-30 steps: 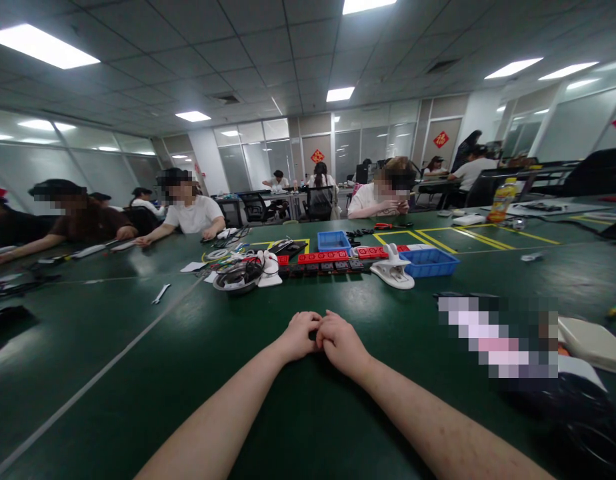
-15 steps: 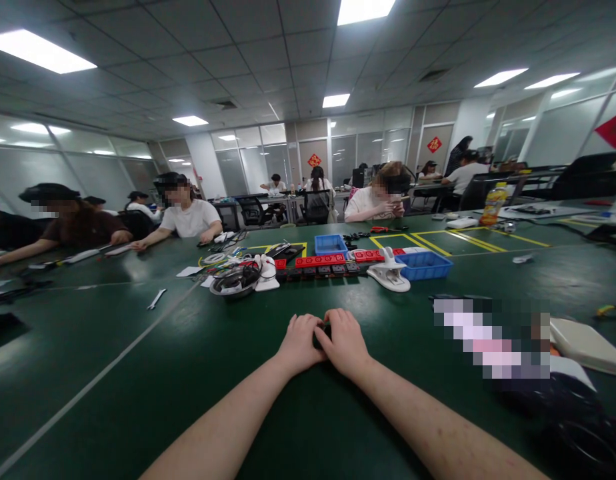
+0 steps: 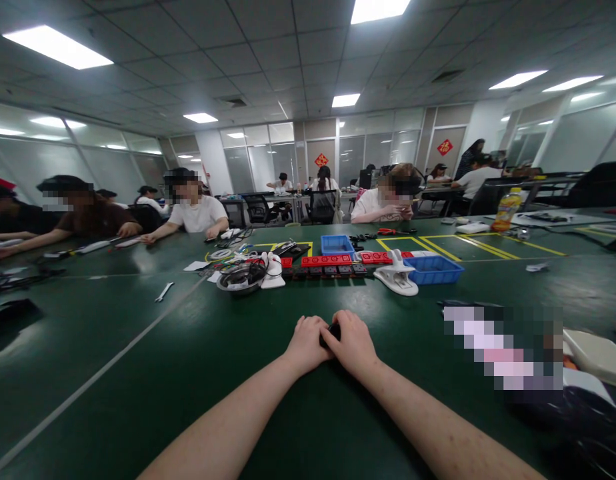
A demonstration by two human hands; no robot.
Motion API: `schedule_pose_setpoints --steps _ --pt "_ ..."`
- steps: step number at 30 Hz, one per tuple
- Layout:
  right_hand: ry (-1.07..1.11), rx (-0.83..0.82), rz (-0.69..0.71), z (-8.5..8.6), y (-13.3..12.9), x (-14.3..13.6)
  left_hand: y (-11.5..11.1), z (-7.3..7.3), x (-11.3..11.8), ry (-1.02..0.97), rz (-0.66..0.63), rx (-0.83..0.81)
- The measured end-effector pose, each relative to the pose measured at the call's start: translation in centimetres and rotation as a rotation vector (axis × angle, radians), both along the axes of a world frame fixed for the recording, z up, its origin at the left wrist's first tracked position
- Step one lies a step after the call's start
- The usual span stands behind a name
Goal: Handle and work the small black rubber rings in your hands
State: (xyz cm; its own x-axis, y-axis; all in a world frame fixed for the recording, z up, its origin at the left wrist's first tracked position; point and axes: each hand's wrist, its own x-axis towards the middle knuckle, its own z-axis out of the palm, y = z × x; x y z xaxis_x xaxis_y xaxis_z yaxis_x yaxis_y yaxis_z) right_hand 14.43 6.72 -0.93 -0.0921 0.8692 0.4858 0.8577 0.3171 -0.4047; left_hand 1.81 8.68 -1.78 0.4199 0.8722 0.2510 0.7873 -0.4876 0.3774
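Note:
Close together over the green table [image 3: 228, 387], my left hand [image 3: 308, 343] and my right hand [image 3: 352, 341] curl around a small black object [image 3: 331, 333]. Only a dark patch of it shows between the thumbs; its kind is hidden by my fingers. Both hands are closed, the right thumb reaching across towards the left hand. Beyond them lies a red and black power strip [image 3: 333, 261], with a white clip stand [image 3: 397, 275] at its right end and another white clip [image 3: 273, 270] at its left.
A metal bowl [image 3: 241, 279] of cables stands ahead on the left, and a wrench [image 3: 165, 291] lies further left. Blue bins [image 3: 435, 270] sit behind the strip. At right are a blurred-out pink item [image 3: 503, 353], a beige case [image 3: 595, 357] and a drink bottle [image 3: 508, 208]. Co-workers sit across the table.
The whole view has shifted slightly, so things appear further right. More of the black object shows between my hands, which stay together in nearly the same pose.

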Motion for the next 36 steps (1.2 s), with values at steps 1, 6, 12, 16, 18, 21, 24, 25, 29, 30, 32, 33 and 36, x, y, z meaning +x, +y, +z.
schedule_pose_setpoints --steps 1,6,12,16,18,21,24,25,29,30,32,33,36 --pt "0.002 0.002 0.013 0.1 0.0 0.1 0.1 0.0 -0.1 -0.002 -0.005 -0.008" --pt "0.029 0.024 0.091 0.1 0.0 0.1 0.4 0.1 -0.4 -0.004 -0.039 -0.031" --pt "0.078 0.042 0.211 0.3 0.0 0.3 0.7 0.2 -0.9 -0.003 -0.096 -0.053" --pt "0.101 0.045 0.348 0.7 -0.3 0.3 1.2 0.3 -1.4 0.011 -0.156 -0.077" --pt "0.112 0.052 0.403 0.8 -0.6 0.1 1.4 0.2 -1.6 0.019 -0.186 -0.088" --pt "0.127 0.072 0.458 0.7 -0.8 -0.2 1.6 -0.1 -1.7 0.027 -0.238 -0.100" --pt "0.131 0.085 0.492 0.6 -0.9 -0.5 1.6 -0.4 -1.7 0.029 -0.272 -0.104" --pt "0.128 0.086 0.500 0.6 -0.9 -0.5 1.6 -0.4 -1.7 0.028 -0.276 -0.103" --pt "0.110 0.088 0.498 0.6 -0.9 -0.4 1.3 -0.3 -1.6 0.018 -0.271 -0.092" --pt "0.105 0.089 0.490 0.5 -0.9 -0.4 1.2 -0.2 -1.6 0.013 -0.262 -0.087" --pt "0.094 0.091 0.460 0.3 -0.8 -0.3 1.0 0.0 -1.5 0.004 -0.236 -0.075" --pt "0.089 0.092 0.440 0.2 -0.7 -0.3 0.9 0.0 -1.4 -0.001 -0.221 -0.069" --pt "0.084 0.103 0.373 0.1 -0.7 -0.2 0.6 0.1 -1.1 -0.009 -0.176 -0.046"
